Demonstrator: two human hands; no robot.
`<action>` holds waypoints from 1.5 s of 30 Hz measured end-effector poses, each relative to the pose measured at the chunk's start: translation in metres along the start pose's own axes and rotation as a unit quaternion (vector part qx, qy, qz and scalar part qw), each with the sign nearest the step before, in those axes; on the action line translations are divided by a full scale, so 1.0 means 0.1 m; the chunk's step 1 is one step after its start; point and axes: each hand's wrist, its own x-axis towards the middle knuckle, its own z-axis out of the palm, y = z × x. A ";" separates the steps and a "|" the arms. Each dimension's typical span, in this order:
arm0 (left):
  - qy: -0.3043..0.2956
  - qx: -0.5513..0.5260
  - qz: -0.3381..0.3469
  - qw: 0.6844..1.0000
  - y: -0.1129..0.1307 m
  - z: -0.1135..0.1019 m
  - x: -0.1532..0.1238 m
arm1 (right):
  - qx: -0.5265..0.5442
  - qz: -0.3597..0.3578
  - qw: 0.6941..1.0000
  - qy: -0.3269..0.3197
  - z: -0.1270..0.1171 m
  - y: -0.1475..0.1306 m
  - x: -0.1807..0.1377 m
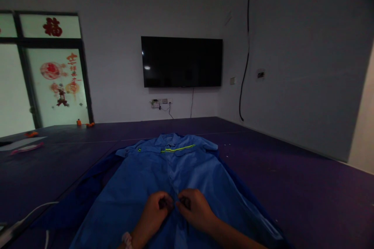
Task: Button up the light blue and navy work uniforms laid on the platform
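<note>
A blue work shirt (131, 183) with yellow-green stripes across the chest lies spread face up, its collar pointing away from me. Both hands meet at its front opening, low on the shirt. My left hand (156, 208) pinches the placket edge from the left, a light scrunchie around its wrist. Opposite it, the fingers of my right hand (194, 208) are also closed on the placket. Any button between the fingertips is too small and dark to make out. Darker blue cloth (87, 190) shows beneath the shirt on both sides.
The shirt lies on a wide purple surface (292, 186). At far left are a pale flat sheet (22, 143), a pink-edged item (27, 148) and several orange objects. A white cable (37, 209) runs at lower left. Ahead, a television (182, 62) hangs on the wall.
</note>
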 end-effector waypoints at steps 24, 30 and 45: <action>0.039 0.009 0.018 0.999 0.00 -0.01 0.00 | 0.097 -0.014 0.995 -0.015 0.00 0.03 0.03; 0.046 0.059 0.049 0.996 0.04 0.01 -0.04 | 0.076 -0.012 0.997 -0.005 0.00 0.04 0.03; 0.039 0.071 0.047 0.996 0.10 0.02 -0.07 | 0.103 0.022 0.994 -0.029 0.01 0.06 0.06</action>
